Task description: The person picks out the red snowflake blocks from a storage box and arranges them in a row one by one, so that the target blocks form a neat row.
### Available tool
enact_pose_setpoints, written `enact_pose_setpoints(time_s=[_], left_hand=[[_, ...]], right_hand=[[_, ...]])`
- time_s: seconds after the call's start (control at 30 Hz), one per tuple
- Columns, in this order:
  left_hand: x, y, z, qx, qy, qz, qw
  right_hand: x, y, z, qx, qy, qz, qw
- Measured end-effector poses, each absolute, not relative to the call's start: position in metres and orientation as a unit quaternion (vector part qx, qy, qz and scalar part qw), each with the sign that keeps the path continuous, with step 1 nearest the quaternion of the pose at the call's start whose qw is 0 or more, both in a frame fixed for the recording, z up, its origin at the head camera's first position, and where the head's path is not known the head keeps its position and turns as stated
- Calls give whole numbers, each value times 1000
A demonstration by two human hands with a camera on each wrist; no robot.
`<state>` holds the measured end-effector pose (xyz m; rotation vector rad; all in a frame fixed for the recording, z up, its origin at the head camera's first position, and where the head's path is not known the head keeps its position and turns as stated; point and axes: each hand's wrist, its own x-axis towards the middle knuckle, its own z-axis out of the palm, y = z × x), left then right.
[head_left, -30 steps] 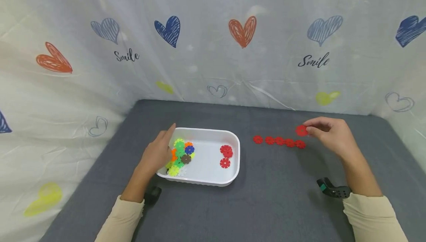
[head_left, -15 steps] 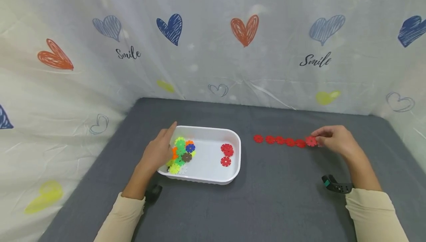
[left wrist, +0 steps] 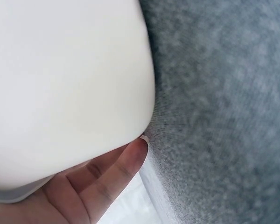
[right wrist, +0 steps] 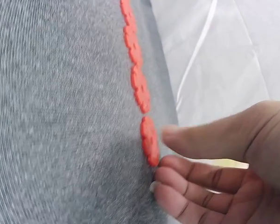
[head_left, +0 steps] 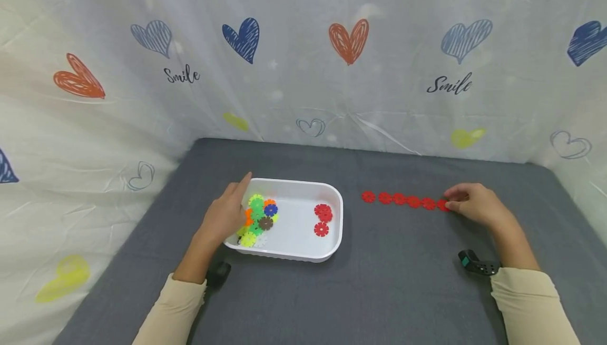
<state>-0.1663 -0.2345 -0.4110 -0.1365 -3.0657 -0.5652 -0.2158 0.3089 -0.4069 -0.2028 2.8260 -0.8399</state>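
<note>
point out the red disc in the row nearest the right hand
The rightmost red disc: the right hand is at its edge; the other five lie farther left.

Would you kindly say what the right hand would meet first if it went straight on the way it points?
Probably the rightmost red disc of the row, though whether the right hand touches it is unclear.

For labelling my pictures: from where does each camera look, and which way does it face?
Head: worn there, facing forward and down at white tray and red discs; left hand and right hand show.
Left wrist: worn there, facing the tray; left fingers show.
Right wrist: worn there, facing red discs; right fingers show.
Head and right wrist share red discs.
</note>
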Motion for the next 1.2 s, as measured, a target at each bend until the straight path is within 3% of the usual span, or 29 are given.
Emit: enact_pose_setpoints(time_s=[0.57,0.7,0.93,1.1,1.2], left_hand=[[-167,-233,-407,-38,-981,-191,-1],[-165,-233,-406,-40,-981,-190,-1],[-165,-234,-408,-46,-982,-184,5],[-166,-234,-409,-42,-982,-182,3],[-166,-234,-409,-40,-983,-180,2]], right_hand=[[-217,294,-409,-110,968,-220,50],[-211,281,-393,-109,968,-220,42],[-185,207,-347,-199,950,-240,-20],[-171,136,-342,-317,919,-219,-84],[-166,94,-347,-369,907,-188,-81]])
